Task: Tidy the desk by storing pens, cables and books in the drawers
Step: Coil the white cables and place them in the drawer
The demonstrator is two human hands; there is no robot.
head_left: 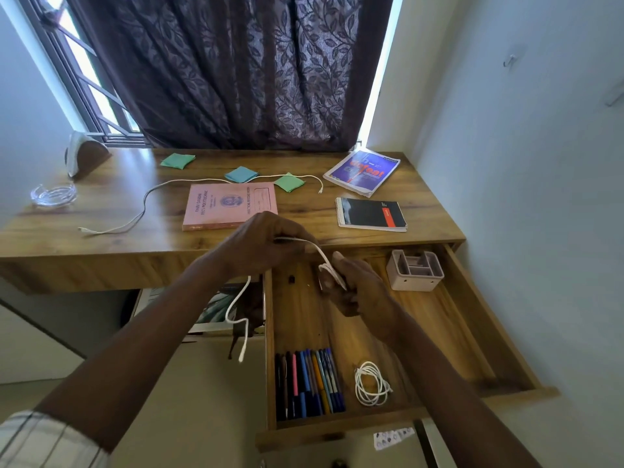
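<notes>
Both hands hold one white cable point(238, 309) above the open drawer point(398, 425). My left hand point(266, 244) pinches a stretch of it, and the free end dangles below the desk edge. My right hand point(351, 282) grips a few wound loops of the same cable. In the drawer lie several pens point(309, 383) in a row and a coiled white cable point(371, 383). On the desk lie another loose white cable point(145, 204), a pink record book point(229, 206), a blue book point(363, 172) and a black spiral notebook point(371, 214).
A grey organiser box point(414, 270) stands at the drawer's back right. Teal and green cloth squares point(241, 173), a glass ashtray point(54, 194) and a wooden stand point(86, 157) are on the desk point(135, 244). Curtain and window behind, wall at the right.
</notes>
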